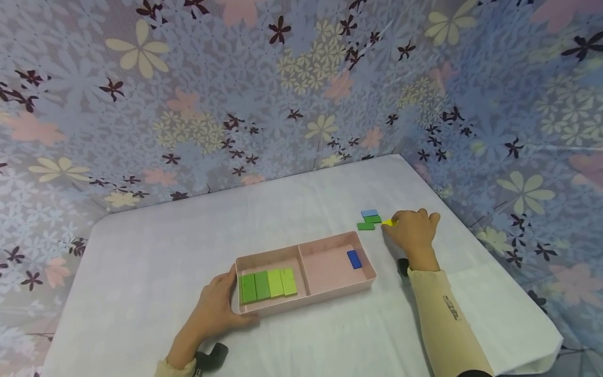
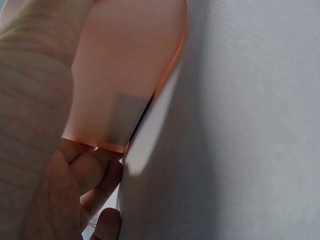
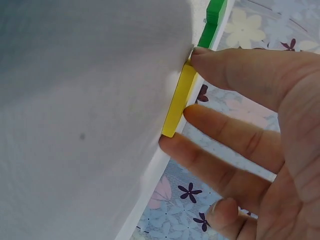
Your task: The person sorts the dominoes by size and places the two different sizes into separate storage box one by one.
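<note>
- Clamping fingers of left hand point(image 1: 216, 306) around left end of pink box point(image 1: 325, 269)
- Pinching yellow block point(image 3: 179, 101) between fingers of right hand point(image 1: 414, 230), near box's far right corner

We saw a white-covered table point(image 1: 155, 251) bearing a pink divided box point(image 1: 325, 269); near its far right corner lay one light-blue block point(image 1: 369, 213), two green blocks point(image 1: 366, 226) and a yellow block point(image 1: 387, 222).

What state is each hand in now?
Left hand: holding the pink two-compartment tray at its left end.
Right hand: pinching a yellow block.
</note>
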Demonstrator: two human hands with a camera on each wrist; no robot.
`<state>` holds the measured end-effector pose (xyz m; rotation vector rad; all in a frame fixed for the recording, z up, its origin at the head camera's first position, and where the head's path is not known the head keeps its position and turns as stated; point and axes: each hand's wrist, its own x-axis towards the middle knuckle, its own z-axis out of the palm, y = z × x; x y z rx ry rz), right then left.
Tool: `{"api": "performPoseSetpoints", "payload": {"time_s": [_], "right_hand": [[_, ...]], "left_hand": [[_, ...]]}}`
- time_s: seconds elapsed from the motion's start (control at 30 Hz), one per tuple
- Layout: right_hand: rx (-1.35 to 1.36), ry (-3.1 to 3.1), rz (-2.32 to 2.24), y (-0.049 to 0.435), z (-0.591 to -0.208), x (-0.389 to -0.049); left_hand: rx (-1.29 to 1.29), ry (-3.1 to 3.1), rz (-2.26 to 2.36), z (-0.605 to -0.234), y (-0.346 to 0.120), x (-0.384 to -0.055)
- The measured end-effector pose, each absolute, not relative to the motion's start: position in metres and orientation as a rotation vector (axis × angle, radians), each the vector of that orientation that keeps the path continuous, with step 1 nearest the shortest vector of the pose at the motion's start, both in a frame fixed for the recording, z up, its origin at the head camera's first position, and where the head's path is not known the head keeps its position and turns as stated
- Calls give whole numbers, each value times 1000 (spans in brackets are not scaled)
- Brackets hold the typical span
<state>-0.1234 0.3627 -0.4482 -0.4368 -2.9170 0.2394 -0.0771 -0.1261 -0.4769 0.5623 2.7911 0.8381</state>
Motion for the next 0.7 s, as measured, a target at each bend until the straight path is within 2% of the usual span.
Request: {"api": "performPoseSetpoints", "payload": {"time_s": [0.7], "right_hand": [[-356,-2878,284,359,-444,-116]], "left_hand": [[604,2796,842,-476,-127,-77]]}}
